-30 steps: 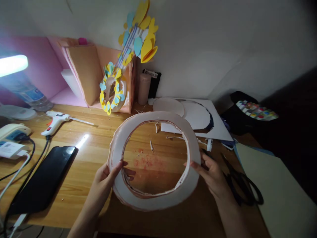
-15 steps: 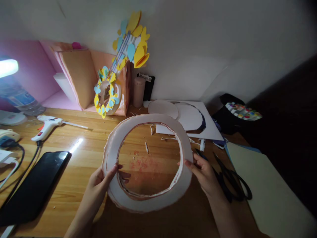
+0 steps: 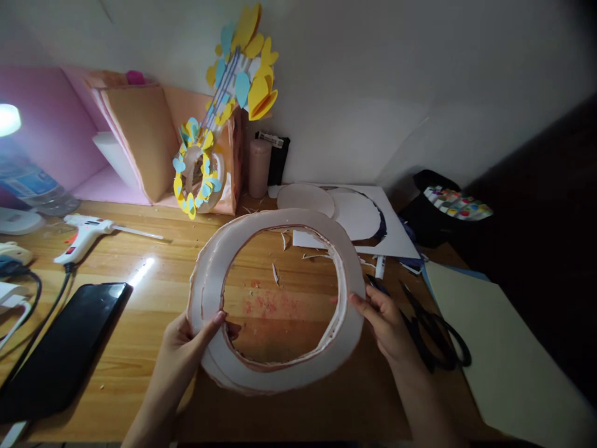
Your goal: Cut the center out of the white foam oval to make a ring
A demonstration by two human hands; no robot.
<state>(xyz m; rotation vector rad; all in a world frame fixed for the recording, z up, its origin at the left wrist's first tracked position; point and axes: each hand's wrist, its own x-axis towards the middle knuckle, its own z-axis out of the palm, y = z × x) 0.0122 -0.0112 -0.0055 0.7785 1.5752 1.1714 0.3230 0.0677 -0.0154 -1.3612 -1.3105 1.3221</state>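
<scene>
A large white foam ring [image 3: 291, 381] with rough, brownish edges is held up over the wooden table. My left hand [image 3: 191, 342] grips its left side, thumb on the upper face and fingertips showing through the hole. On the right side my right hand [image 3: 385, 320] pinches the ring, its thumb and fingers closed on the rim. Through the hole, reddish marks and small scraps [image 3: 275, 274] show on the tabletop.
Black scissors [image 3: 436, 336] and a pale board [image 3: 504, 348] lie at right, a cut white sheet [image 3: 392, 230] behind. At left are a glue gun [image 3: 86, 236] and black phone [image 3: 65, 342]. A flower-covered ornament [image 3: 198, 168] stands near a pink box [image 3: 69, 124].
The ring has shifted and tilted slightly in both hands, with its right inner edge showing more broadly. The whole view has moved a little, so the background sits slightly further left and higher.
</scene>
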